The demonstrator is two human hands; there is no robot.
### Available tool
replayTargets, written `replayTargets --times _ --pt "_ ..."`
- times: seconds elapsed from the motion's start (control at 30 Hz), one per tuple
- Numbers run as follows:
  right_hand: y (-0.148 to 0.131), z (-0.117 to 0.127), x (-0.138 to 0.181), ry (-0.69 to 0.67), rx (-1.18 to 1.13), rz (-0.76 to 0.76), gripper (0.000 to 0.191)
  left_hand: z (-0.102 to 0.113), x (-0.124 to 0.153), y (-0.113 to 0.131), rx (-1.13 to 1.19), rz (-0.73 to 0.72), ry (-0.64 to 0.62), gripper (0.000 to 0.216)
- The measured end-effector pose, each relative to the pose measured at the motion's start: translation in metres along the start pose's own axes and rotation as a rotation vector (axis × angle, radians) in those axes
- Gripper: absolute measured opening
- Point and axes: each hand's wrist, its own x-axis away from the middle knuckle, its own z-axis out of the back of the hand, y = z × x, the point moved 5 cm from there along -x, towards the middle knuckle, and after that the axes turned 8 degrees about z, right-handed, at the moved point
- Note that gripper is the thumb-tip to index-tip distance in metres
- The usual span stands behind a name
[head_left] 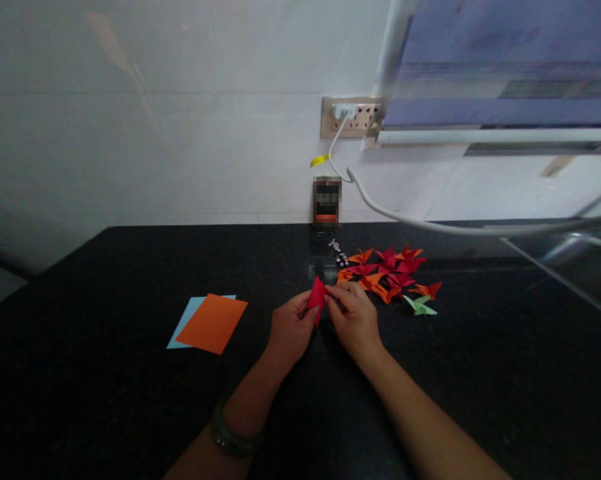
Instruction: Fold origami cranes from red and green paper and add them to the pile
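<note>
A small folded piece of red paper (317, 297) stands between my two hands, pointed at top and bottom. My left hand (293, 325) pinches its left side between thumb and fingers. On the right side, the thumb and fingertips of my right hand (354, 319) are closed on its edge. Just past my right hand lies a cluster of folded paper cranes (387, 270) in red and orange, with one pale green paper crane (421, 305) at its near edge. To the left, an orange paper sheet (213, 324) overlaps a light blue sheet (189, 316).
A phone-like device (327, 202), its screen blurred out, leans against the wall behind a short beaded strand (337, 253). A white cable (410, 223) runs across the right from near the wall socket (351, 117). Everything rests on a black countertop (105, 400).
</note>
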Motion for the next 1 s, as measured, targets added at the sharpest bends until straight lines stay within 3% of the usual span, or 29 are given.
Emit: replayTargets --times 0.37,0.6,0.77,0.9,1.0 --pt "0.000 0.001 -0.001 -0.009 0.036 -0.020 0.010 0.002 0.008 0.012 -0.409 -0.167 0.064 0.038" --pt "-0.001 -0.001 0.000 -0.050 0.043 0.001 0.012 0.006 0.003 0.005 -0.195 -0.047 0.086 0.036" --pt "-0.002 -0.001 0.000 -0.061 0.052 0.010 0.012 0.002 -0.001 -0.001 0.027 0.091 -0.001 0.036" --pt "0.002 0.000 -0.001 -0.025 0.040 -0.027 0.011 0.001 0.000 0.002 -0.042 0.046 -0.022 0.032" --pt "0.002 0.002 0.000 -0.005 0.014 -0.012 0.024 0.002 0.001 0.003 -0.124 0.016 -0.001 0.032"
